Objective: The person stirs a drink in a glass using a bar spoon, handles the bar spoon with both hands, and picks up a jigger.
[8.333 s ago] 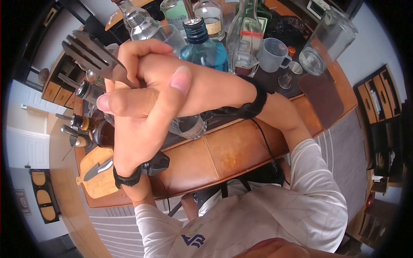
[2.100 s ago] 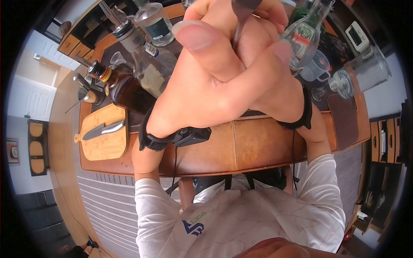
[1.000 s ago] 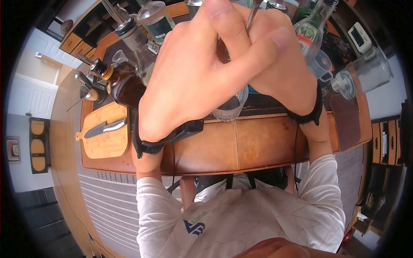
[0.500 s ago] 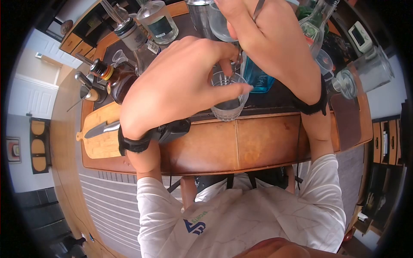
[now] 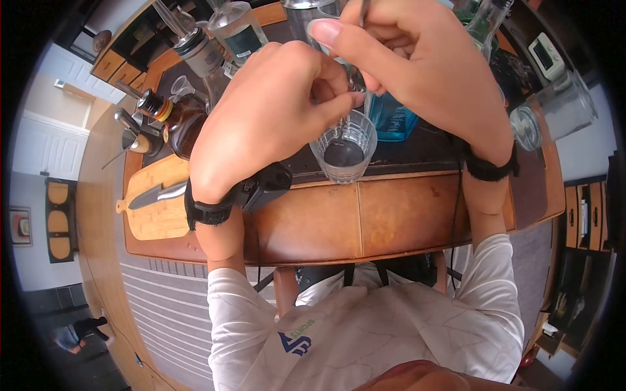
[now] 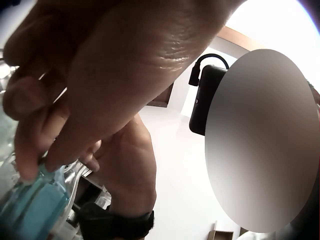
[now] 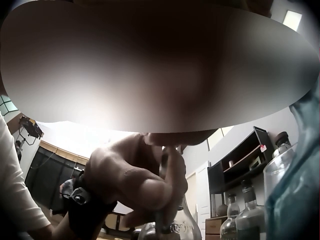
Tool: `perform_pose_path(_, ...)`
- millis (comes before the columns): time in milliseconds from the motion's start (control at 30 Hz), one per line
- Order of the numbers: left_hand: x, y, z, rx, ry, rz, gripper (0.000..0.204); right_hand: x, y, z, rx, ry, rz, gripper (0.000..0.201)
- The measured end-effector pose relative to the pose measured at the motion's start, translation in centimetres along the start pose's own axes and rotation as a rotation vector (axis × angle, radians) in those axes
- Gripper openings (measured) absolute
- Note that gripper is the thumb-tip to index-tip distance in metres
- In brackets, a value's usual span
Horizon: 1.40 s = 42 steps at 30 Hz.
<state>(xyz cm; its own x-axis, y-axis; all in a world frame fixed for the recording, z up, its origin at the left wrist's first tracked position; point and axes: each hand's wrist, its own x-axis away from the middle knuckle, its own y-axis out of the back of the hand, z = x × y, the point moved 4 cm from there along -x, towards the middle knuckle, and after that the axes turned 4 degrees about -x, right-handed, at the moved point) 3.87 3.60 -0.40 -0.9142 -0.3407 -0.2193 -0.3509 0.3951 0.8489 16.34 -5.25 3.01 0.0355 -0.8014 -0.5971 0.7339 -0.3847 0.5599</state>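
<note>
My right hand (image 5: 437, 81) holds the upper shaft of a slim metal bar spoon (image 5: 363, 12), its thumb pointing left. Just below and to the left, my left hand (image 5: 261, 117) pinches the twisted lower shaft between thumb and fingertips. Right under the fingers is a clear ribbed tumbler (image 5: 344, 159), near the table's front. A blue glass bottle (image 5: 394, 120) stands close behind it, partly behind the right hand. The left wrist view shows the blue bottle (image 6: 40, 205) beside my fingertips. The right wrist view has the left hand (image 7: 132, 177) gripping the thin rod.
On the left lie a wooden board (image 5: 153, 218) with a knife (image 5: 156, 194). Several bottles, including a brown one (image 5: 186, 130), and a metal shaker (image 5: 301, 23) stand behind. A glass jar (image 5: 561, 107) is at right. A person (image 5: 79, 335) is in the background.
The hands were raised together with fork tines showing; they have since come lower and apart, uncovering the tumbler. The left fingers, spread half a second ago, have closed on the shaft.
</note>
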Motion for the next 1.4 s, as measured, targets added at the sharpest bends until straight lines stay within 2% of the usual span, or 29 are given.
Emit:
perform_pose_path(67, 0.0, 0.2, -0.3, -0.020, 0.049, 0.004, 0.016, 0.1, 0.2, 1.1, 0.050, -0.075, -0.003, 0.032)
perform_pose_path(100, 0.0, 0.2, -0.3, -0.041, 0.098, 0.009, 0.015, 0.2, 0.3, 1.3, 0.050, -0.075, -0.004, 0.032)
perform_pose_path(200, -0.2, 0.1, -0.2, -0.043, 0.081, 0.002, 0.015, 0.5, 0.7, 2.0, 0.158, -0.019, -0.012, 0.025)
perform_pose_path(267, -0.2, 0.0, -0.5, -0.013, 0.077, 0.015, 0.015, 1.0, 1.3, 2.5, -0.033, 0.053, -0.010, 0.022)
perform_pose_path(300, -0.2, 0.0, -0.6, 0.017, 0.073, 0.025, 0.015, 1.0, 1.4, 2.8, -0.033, 0.052, -0.011, 0.022)
perform_pose_path(367, -0.3, -0.1, -0.7, 0.043, 0.062, 0.050, 0.015, 0.8, 1.3, 2.5, 0.139, -0.154, 0.080, 0.022)
perform_pose_path(600, -0.2, -0.3, -1.2, 0.158, 0.060, 0.123, 0.013, 1.0, 1.6, 3.0, 0.206, -0.135, 0.070, 0.027)
perform_pose_path(667, -0.1, -0.5, -1.1, 0.149, 0.045, 0.129, 0.014, 1.0, 1.7, 2.7, 0.078, -0.244, 0.047, 0.031)
perform_pose_path(800, 0.0, -0.4, -1.0, 0.127, 0.029, 0.153, 0.017, 0.9, 1.6, 2.2, -0.032, -0.232, 0.053, 0.032)
perform_pose_path(900, 0.2, -0.3, -1.1, 0.150, 0.009, 0.145, 0.018, 0.9, 1.3, 1.9, -0.025, -0.143, 0.062, 0.032)
perform_pose_path(967, 0.3, -0.1, -1.3, 0.136, 0.008, 0.133, 0.017, 1.0, 0.7, 0.7, -0.252, -0.182, 0.017, 0.031)
perform_pose_path(1000, 0.3, 0.0, -1.4, 0.121, 0.006, 0.121, 0.017, 1.0, 0.8, 0.9, -0.254, -0.183, 0.016, 0.031)
perform_pose_path(1067, 0.6, 0.2, -1.0, 0.106, 0.012, 0.111, 0.017, 0.7, 1.0, 2.1, -0.065, -0.104, 0.078, 0.031)
perform_pose_path(1267, 0.9, 0.9, -1.1, -0.059, 0.021, 0.055, 0.021, 0.4, 0.1, 0.7, -0.185, -0.208, 0.032, 0.030)
perform_pose_path(1400, 0.8, 1.1, -0.8, -0.122, 0.011, -0.030, 0.022, 0.3, 0.1, 0.3, -0.113, -0.128, 0.032, 0.027)
